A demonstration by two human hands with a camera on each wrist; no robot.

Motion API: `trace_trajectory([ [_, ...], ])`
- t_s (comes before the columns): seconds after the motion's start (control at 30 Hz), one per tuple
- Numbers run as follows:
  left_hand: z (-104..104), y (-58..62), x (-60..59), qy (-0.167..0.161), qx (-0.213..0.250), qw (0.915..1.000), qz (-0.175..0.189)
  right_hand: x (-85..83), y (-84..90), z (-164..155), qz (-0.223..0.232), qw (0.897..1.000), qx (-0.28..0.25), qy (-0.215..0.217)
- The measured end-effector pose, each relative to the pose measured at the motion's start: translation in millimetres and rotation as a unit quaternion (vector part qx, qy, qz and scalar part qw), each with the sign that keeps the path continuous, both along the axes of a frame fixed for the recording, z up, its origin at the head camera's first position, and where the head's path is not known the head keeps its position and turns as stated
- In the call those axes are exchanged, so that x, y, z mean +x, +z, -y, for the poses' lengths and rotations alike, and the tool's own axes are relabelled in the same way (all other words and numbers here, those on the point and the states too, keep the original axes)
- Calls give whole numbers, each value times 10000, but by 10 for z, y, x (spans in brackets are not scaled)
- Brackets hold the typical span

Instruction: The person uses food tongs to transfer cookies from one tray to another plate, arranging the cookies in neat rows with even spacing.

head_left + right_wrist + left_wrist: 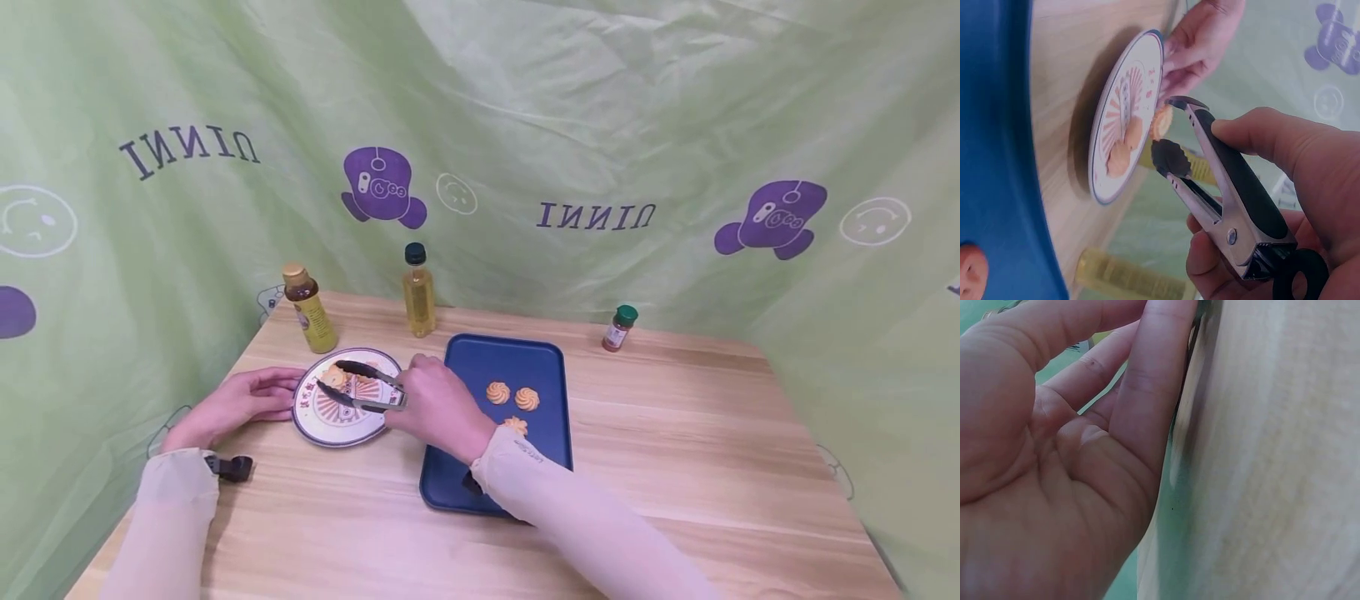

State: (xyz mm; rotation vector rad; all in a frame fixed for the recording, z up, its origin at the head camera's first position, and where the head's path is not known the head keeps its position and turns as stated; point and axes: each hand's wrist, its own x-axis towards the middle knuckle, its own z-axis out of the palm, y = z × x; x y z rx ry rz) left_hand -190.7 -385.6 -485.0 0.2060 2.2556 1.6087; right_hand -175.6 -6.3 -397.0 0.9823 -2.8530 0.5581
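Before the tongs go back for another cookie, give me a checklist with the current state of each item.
1. Right hand grips tongs: ok.
2. Tongs' tips apart, over plate: ok.
3. Cookie free of the tips: cannot tell.
4. Left hand touches plate's edge, fingers straight: ok.
5. Cookies on blue tray, three visible: ok.
6. Bottles clear of the path to the tray: ok.

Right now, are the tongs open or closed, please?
Open: the tongs show a gap between their tips over the plate, one cookie between them.
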Motion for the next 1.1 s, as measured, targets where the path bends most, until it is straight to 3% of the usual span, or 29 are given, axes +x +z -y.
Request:
trace_trajectory([
  [0.33, -2, 0, -11, -32, 370, 9992, 151, -6, -92, 258, -1, 9997, 240, -23],
  [1.1, 26, -38, -1, -58, 466, 9989, 23, -29, -182, 293, 29, 9993, 365, 50],
])
